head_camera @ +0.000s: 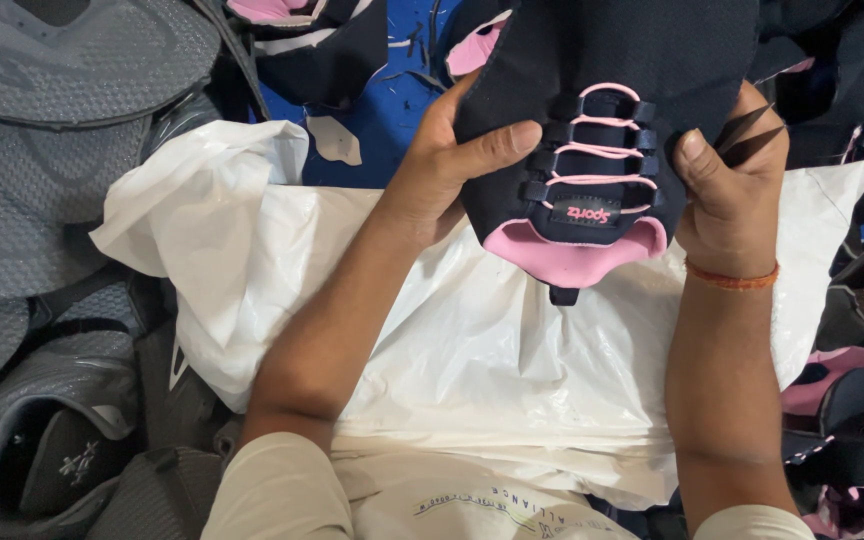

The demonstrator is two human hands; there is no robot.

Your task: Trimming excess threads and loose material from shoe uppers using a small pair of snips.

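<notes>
Covering the lap, a white plastic sheet (pixel 472 360) lies nearest. Above it both hands pinch a dark shoe upper (pixel 602 110) with pink laces: left hand (pixel 447 160) and right hand (pixel 727 185) gripping its edges. It looks light, floppy, best held by the sides. Grey soles (pixel 42 150) lie farther left.

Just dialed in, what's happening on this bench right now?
A person holds a dark navy shoe upper with pink laces and a pink tongue in both bare hands, above a white plastic sheet over their lap. The left hand grips its left edge, thumb across the front. The right hand grips the right edge and also holds small dark snips. Grey shoe uppers are piled at the left; more navy and pink uppers lie at the right.
</notes>
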